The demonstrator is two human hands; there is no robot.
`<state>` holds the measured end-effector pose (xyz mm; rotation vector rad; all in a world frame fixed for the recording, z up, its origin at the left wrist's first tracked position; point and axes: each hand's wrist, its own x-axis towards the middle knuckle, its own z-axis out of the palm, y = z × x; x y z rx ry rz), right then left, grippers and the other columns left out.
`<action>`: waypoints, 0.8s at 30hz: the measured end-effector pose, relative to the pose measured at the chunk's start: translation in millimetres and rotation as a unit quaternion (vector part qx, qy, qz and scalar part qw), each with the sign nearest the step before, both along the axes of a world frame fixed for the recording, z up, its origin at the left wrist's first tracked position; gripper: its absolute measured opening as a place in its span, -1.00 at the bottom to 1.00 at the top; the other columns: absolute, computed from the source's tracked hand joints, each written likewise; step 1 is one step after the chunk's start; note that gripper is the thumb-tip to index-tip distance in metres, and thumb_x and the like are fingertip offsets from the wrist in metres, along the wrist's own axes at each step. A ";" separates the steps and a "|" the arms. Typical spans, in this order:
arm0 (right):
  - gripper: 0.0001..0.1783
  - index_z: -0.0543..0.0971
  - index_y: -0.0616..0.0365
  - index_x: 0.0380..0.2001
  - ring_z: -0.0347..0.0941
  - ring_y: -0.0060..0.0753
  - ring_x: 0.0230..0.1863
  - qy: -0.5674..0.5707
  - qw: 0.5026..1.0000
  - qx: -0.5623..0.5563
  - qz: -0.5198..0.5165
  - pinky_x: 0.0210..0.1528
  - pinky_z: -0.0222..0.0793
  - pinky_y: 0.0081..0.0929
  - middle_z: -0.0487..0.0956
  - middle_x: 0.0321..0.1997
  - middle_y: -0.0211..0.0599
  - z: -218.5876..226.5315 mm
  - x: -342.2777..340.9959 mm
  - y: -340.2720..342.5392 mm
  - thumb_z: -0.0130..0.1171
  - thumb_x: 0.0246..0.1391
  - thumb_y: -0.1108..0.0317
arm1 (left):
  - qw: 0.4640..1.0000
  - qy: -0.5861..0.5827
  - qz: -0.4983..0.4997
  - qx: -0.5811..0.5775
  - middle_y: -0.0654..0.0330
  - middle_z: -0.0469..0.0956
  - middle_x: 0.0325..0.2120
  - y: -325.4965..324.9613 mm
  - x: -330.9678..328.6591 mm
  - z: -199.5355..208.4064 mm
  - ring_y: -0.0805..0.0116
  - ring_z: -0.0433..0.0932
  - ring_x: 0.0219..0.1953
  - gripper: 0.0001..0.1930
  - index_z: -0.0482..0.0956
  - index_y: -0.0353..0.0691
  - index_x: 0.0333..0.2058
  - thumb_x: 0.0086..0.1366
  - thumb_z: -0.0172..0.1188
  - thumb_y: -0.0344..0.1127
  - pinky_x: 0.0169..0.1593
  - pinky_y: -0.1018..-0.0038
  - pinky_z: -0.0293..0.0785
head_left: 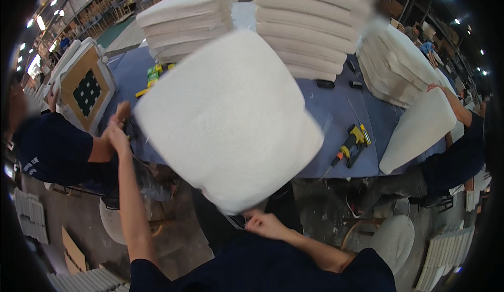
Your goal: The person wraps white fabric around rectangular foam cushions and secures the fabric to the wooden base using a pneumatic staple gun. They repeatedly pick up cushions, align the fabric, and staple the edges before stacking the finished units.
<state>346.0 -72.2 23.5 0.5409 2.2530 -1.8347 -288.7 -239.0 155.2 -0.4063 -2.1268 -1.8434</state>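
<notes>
Cushion (226,113): over counter's (331,111) near edge. R grip (265,225): curled at cushion corner, hold unclear. L grip (116,136): curled, near counter, contents unclear. Risk: poss. fall off counter if R hold weak.

Lamps (40,23): small, very bright, glowing high at both sides
Floor (181,223): dim and gray, darker near the tabletop (325,113)
White cushion (226,108): bright, with soft, blurry edges
Outer edges: black and round, and straight lines bend there
</notes>
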 end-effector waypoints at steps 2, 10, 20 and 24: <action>-0.80 0.76 0.03 -0.18 0.68 -0.45 -0.28 0.234 0.930 0.252 0.130 -0.14 0.52 -0.32 0.73 -0.19 -0.35 4.8 -1.0 13.3 0.34 0.35 0.15 | 0.973 -0.172 -0.123 0.090 0.26 0.67 0.02 90.4 42.9 -63.5 0.45 0.59 0.00 -0.53 0.63 -0.22 0.22 0.65 -0.01 0.00 0.09 0.41 0.48; -0.69 0.69 0.10 0.06 0.69 -0.22 -0.23 0.122 0.941 0.230 -0.215 -0.14 0.57 -0.30 0.74 -0.24 -0.26 51.3 12.8 93.2 0.27 0.34 0.22 | 0.914 0.168 -0.188 -0.319 -0.18 0.44 0.36 72.8 321.5 -172.3 -0.16 0.37 0.42 -0.48 0.53 -0.34 0.32 0.41 0.24 -0.38 0.51 0.09 0.21; -0.72 0.69 -0.07 0.02 0.48 0.03 0.24 0.019 0.797 0.468 -0.380 0.12 0.39 0.08 0.69 0.07 -0.26 -34.8 10.3 233.8 0.18 0.29 0.27 | 0.900 -0.385 -0.193 -0.063 0.06 0.69 -0.13 47.6 314.5 -174.4 0.26 0.62 -0.21 -0.41 0.55 -0.36 0.22 0.60 0.08 0.11 -0.18 0.26 0.55; -0.52 0.61 -0.16 0.25 0.16 0.20 0.55 -0.074 0.762 0.539 -0.351 0.26 0.20 0.37 0.50 0.45 -0.27 -67.8 -17.9 243.8 0.19 0.27 0.26 | 0.878 -0.439 -0.193 0.009 0.04 0.69 -0.10 55.8 309.7 -161.7 0.23 0.63 -0.18 -0.42 0.54 -0.36 0.25 0.60 0.10 0.08 -0.15 0.25 0.57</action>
